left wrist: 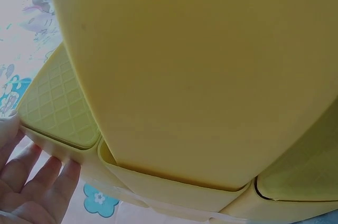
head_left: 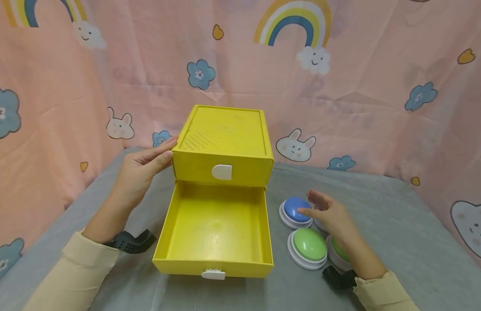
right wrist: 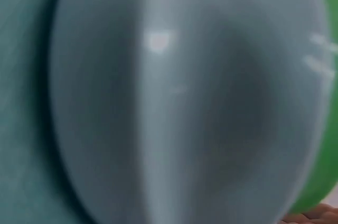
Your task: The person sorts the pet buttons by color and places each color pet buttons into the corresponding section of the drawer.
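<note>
The left hand (head_left: pixel 138 172), its grip unclamped, rests extended fingers against the yellow drawer unit (head_left: pixel 224 149) mid-frame; the right hand (head_left: pixel 330 216), thumb and fingers apart, is by the blue button (head_left: pixel 293 207), right of centre.

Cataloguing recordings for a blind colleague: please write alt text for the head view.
A person's left hand touches the side of a yellow two-drawer cabinet, its lower drawer open; the right hand, thumb and fingers apart, is at a blue dome button. Green dome buttons stand nearby on gray cloth, before a pink patterned backdrop.
</note>
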